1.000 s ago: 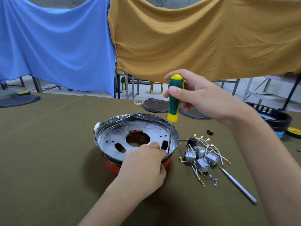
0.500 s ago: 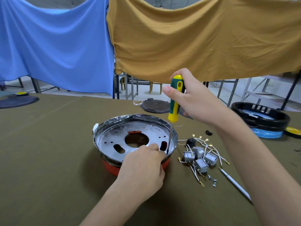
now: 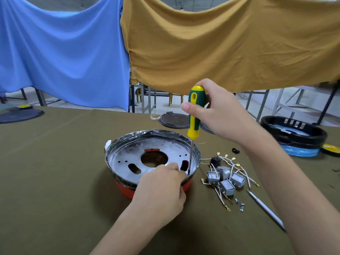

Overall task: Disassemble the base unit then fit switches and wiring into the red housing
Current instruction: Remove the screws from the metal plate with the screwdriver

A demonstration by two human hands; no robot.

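Note:
A round silver metal plate [image 3: 127,159] with a foil-lined rim sits in the red housing [image 3: 127,190] at the table's middle. My right hand [image 3: 219,115] grips a green and yellow screwdriver [image 3: 194,115] held upright, its tip down at the plate's near right edge. My left hand [image 3: 161,188] rests on the plate's near rim beside the tip, fingers curled there; what they pinch is hidden. Several grey switches [image 3: 225,178] with white wires and gold terminals lie to the right of the housing.
Loose screws [image 3: 240,204] and a thin silver tool [image 3: 265,210] lie right of the switches. A black round base [image 3: 294,133] on blue material stands far right. Dark round lids [image 3: 173,119] lie behind the housing, another dark disc [image 3: 20,115] far left. Blue and mustard cloths hang behind.
My right hand has turned on the screwdriver handle, the thumb shifting round it. The left hand stays on the rim, and the tip stays at the same spot.

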